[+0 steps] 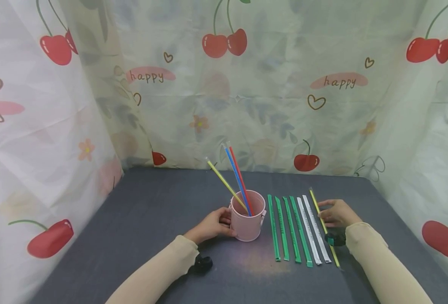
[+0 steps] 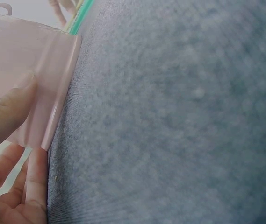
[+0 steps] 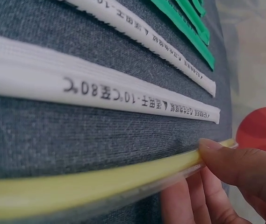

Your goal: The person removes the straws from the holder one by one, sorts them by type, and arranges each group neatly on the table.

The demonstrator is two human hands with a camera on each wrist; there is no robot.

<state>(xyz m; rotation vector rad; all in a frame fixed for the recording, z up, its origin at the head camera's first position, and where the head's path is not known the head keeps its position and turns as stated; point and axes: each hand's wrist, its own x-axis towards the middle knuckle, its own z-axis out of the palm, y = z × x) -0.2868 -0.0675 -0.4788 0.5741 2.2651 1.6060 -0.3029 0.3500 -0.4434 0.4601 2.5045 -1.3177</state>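
A small pink bucket point(image 1: 243, 228) stands upright on the table, with a yellow, a blue and a red straw point(image 1: 239, 171) leaning out of it. My left hand point(image 1: 217, 223) holds the bucket's left side. In the left wrist view the thumb point(image 2: 11, 109) lies along the pink wall and the fingers are around the base edge. At the right end of a row of straws, my right hand point(image 1: 338, 213) pinches a yellow straw point(image 1: 317, 206) in a clear wrapper. The right wrist view shows the thumb point(image 3: 240, 165) on top of this straw point(image 3: 100, 179), with fingers beneath.
Several green-wrapped straws point(image 1: 289, 230) lie side by side right of the bucket. Two white paper-wrapped straws point(image 1: 309, 230) lie between them and the yellow one. The dark table point(image 1: 163, 202) is enclosed by a cherry-print curtain point(image 1: 262, 84) at the back and sides.
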